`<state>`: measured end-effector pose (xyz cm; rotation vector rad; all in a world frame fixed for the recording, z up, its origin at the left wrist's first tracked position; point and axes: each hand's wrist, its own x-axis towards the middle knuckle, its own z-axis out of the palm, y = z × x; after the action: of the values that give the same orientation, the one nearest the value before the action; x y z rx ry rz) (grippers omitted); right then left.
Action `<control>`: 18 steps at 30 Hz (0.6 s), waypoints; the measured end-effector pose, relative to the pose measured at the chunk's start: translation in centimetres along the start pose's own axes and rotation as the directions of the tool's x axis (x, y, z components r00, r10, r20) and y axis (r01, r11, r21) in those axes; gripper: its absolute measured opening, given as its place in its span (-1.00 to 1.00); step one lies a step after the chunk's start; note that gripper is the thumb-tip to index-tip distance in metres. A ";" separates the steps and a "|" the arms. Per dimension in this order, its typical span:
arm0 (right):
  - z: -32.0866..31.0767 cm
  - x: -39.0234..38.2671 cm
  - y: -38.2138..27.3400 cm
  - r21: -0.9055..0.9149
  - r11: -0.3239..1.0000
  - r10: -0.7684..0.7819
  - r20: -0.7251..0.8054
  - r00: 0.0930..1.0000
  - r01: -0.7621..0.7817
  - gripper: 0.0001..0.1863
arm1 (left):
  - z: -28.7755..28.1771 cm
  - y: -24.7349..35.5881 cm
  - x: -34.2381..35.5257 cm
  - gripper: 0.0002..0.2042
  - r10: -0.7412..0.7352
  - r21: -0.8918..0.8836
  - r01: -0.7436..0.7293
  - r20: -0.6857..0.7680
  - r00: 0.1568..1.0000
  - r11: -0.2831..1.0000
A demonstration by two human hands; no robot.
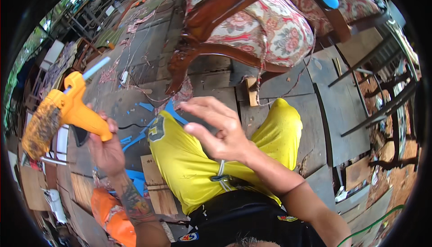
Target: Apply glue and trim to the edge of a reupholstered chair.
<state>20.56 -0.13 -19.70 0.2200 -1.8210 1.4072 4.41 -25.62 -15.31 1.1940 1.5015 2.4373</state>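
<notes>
My left hand [105, 150] is wrapped round the handle of an orange-yellow hot glue gun [87, 116], raised at the left. Its front end is coated with dark, crusty residue, and a pale blue glue stick [96, 67] pokes out of the back. Above my lap, my right hand [220, 130] is open, thumb and fingers apart, with nothing seen in it. Beyond my knees stands a carved dark wood chair [193, 35] with floral upholstery [252, 28] in red, cream and grey. Neither hand touches it.
Blue scraps [135, 177] and a wooden board [159, 188] lie on the plank floor by my left leg, near an orange bag-like thing [112, 215]. A rope [262, 58] hangs from the chair to a wood block [252, 91]. Dark metal frames [378, 67] stand at the right.
</notes>
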 end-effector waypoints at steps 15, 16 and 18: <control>-5.6 -5.9 0.5 0.597 0.792 0.225 -0.095 0.970 -0.126 -0.52 | 12.5 -13.1 -5.1 -0.48 -0.522 -0.187 0.812 0.683 0.512 0.552; -6.2 -6.3 0.6 0.596 0.791 0.236 -0.090 0.968 -0.138 -0.57 | 13.3 -13.3 -4.7 -0.51 -0.527 -0.150 0.829 0.708 0.470 0.538; -7.4 -7.0 0.6 0.596 0.721 0.424 0.025 0.905 -0.354 -0.67 | 15.0 -13.4 -3.9 -0.55 -0.556 -0.046 0.837 0.727 0.401 0.545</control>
<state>28.42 4.31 -24.53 0.0600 -1.3224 2.2319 11.93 -8.89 -24.41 0.8493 0.9006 1.3893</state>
